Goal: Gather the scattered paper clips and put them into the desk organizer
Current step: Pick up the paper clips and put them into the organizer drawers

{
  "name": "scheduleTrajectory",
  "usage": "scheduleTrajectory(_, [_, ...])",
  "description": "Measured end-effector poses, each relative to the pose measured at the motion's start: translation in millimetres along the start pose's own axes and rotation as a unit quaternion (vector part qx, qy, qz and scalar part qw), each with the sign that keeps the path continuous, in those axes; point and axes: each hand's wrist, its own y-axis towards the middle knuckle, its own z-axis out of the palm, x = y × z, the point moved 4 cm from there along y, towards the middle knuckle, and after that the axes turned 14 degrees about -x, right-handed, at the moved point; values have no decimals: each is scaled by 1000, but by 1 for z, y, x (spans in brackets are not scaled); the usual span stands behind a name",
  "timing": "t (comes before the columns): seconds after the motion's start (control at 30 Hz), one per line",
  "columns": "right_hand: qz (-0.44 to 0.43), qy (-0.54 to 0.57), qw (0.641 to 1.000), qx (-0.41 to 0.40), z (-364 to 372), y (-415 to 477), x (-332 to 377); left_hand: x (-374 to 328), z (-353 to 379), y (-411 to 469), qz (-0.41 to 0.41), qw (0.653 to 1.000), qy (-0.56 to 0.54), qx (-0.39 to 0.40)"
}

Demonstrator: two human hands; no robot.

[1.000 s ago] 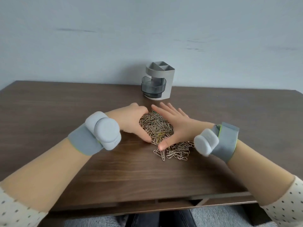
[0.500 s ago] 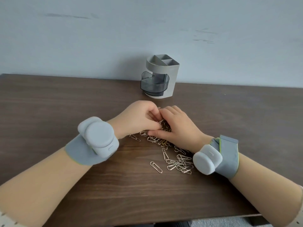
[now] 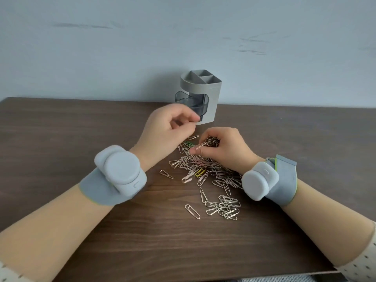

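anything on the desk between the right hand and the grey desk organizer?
Head view: only bare brown wooden desk between the right hand, closed on a bunch of metal paper clips, and the grey desk organizer. The left hand hovers beside that gap.

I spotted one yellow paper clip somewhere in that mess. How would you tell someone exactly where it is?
Start at the brown desk and find the heap of paper clips between the two hands. The yellow paper clip lies on the heap's near side, closer to the person than the right hand. Almost all the clips around it are silver, and the only other coloured one, a green paper clip, lies farther back.
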Motion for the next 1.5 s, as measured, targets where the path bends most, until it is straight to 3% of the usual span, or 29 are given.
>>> scheduleTrajectory(0.1, [56, 73, 996, -6, -5, 7, 0, -6, -4, 22, 76, 989, 122, -27])
scheduleTrajectory(0.23, [133, 202, 969, -40, -13, 22, 0, 2, 1, 46, 110, 948, 299, 23])
scheduleTrajectory(0.4, [158, 332, 927, -67, -25, 51, 12, 8, 11, 54, 126, 955, 254, 89])
scheduleTrajectory(0.53, [182, 405, 890, -99, -33, 75, 21, 6, 18, 55, 57, 982, 150, 101])
scheduleTrajectory(0.67, [198, 425, 872, -141, -35, 93, 23, 5, 29, 57, 22, 986, 111, 123])
scheduleTrajectory(0.9, [188, 439, 859, -185, -27, 104, 21, 2, 18, 63, 27, 969, 184, 161])
scheduleTrajectory(0.97, [183, 441, 857, -194, -26, 104, 21, 5, 5, 67, 39, 943, 265, 199])
scheduleTrajectory(1.03, [184, 442, 855, -197, -23, 103, 19, 9, -4, 66, 66, 894, 368, 247])
scheduleTrajectory(1.1, [183, 442, 855, -199, -21, 102, 19, 12, -5, 63, 70, 873, 396, 277])
scheduleTrajectory(1.23, [166, 437, 860, -203, -20, 102, 21, 4, 4, 58, 62, 897, 331, 286])
scheduleTrajectory(1.5, [157, 431, 861, -219, -19, 98, 25, 2, 8, 57, 72, 910, 305, 270])
